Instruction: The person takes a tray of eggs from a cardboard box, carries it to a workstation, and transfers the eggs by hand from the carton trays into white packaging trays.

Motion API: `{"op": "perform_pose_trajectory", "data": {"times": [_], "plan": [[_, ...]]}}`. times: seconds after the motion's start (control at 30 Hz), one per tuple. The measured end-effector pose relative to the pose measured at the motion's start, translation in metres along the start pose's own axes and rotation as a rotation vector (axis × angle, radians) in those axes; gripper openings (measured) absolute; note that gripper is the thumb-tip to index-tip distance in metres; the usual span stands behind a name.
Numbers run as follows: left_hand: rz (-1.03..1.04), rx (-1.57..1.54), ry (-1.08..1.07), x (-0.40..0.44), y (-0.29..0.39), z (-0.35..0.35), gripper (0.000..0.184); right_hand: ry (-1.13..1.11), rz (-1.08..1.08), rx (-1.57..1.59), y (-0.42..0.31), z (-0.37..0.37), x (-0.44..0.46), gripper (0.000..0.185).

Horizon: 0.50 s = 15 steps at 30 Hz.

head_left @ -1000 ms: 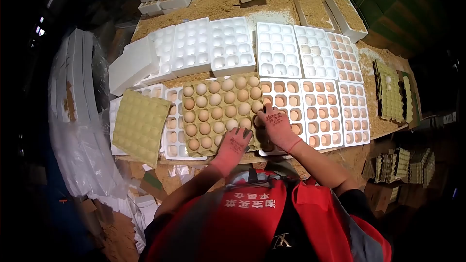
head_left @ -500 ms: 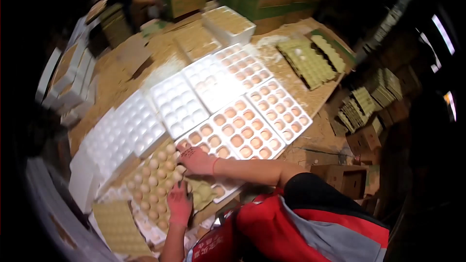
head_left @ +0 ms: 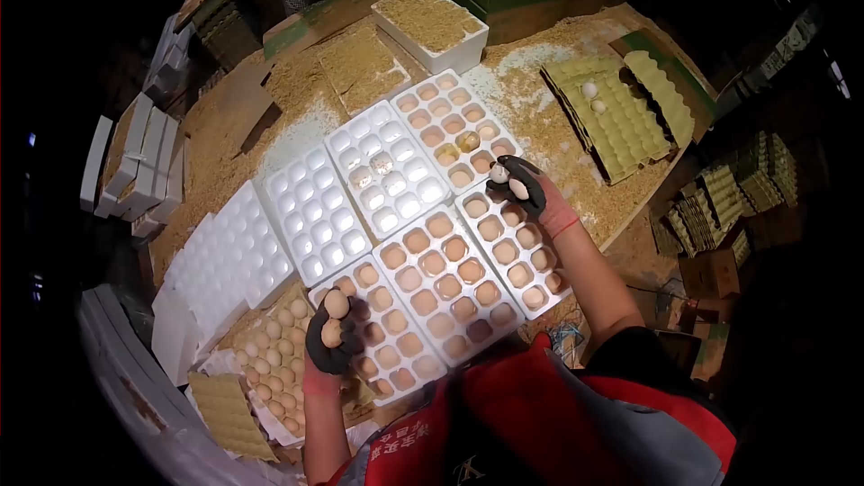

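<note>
Cupping eggs (head_left: 337, 303); left hand (head_left: 329, 340), two; right hand (head_left: 533, 191), two; hands part-closed; above white foam trays (head_left: 387, 309)

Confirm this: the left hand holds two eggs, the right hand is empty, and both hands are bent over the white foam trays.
The right hand isn't empty: the head view shows it holding eggs. The left hand does hold two, and both are over the white foam trays.
</note>
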<state>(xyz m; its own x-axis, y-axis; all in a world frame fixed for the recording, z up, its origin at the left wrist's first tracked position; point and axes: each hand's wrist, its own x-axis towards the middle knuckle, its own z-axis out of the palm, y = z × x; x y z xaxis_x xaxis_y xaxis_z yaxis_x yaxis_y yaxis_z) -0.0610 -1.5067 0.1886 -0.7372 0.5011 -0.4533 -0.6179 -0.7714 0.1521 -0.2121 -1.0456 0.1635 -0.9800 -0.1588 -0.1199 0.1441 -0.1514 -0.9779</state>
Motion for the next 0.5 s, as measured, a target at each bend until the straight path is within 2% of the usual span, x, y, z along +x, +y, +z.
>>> {"op": "perform_pose_trajectory", "data": {"times": [0.07,0.1,0.13,0.17,0.2,0.23,0.3,0.37,0.43,0.47,0.5], "plan": [[0.077,0.089,0.029,0.038,-0.012,0.026,0.041,0.084,-0.083,-0.118,0.001,-0.025,0.004,0.041],[0.122,0.129,0.049,0.053,-0.023,0.041,0.041,0.11,0.057,-0.087,-0.01,-0.038,0.0,0.041],[0.126,0.177,0.084,0.068,-0.033,0.062,0.04,0.095,0.11,-0.022,-0.017,-0.043,0.004,0.041],[0.049,0.16,0.049,0.089,-0.034,0.062,0.039,0.079,0.163,0.043,-0.022,-0.049,0.01,0.042],[0.117,0.359,0.044,0.107,-0.041,0.065,0.041,0.065,0.216,0.108,-0.029,-0.054,0.014,0.043],[0.186,0.558,0.039,0.125,-0.051,0.073,0.043,0.065,0.229,-0.048,-0.046,-0.039,0.012,0.042],[0.209,0.811,-0.013,0.157,-0.063,0.081,0.043,-0.112,-0.092,-0.4,-0.051,0.003,0.015,0.046],[0.366,1.436,-0.112,0.174,-0.078,0.115,0.056,-0.359,-0.14,-0.791,-0.05,0.052,0.007,0.053],[0.239,1.201,-0.058,0.178,-0.084,0.113,0.049,-0.527,-0.282,-0.86,-0.052,0.068,0.006,0.057],[0.12,0.755,-0.146,0.192,-0.085,0.093,0.045,-0.499,-0.133,-0.769,-0.068,0.07,0.015,0.054],[-0.014,0.312,-0.183,0.206,-0.086,0.073,0.043,-0.324,-0.178,-0.712,-0.059,0.063,0.031,0.054]]}}
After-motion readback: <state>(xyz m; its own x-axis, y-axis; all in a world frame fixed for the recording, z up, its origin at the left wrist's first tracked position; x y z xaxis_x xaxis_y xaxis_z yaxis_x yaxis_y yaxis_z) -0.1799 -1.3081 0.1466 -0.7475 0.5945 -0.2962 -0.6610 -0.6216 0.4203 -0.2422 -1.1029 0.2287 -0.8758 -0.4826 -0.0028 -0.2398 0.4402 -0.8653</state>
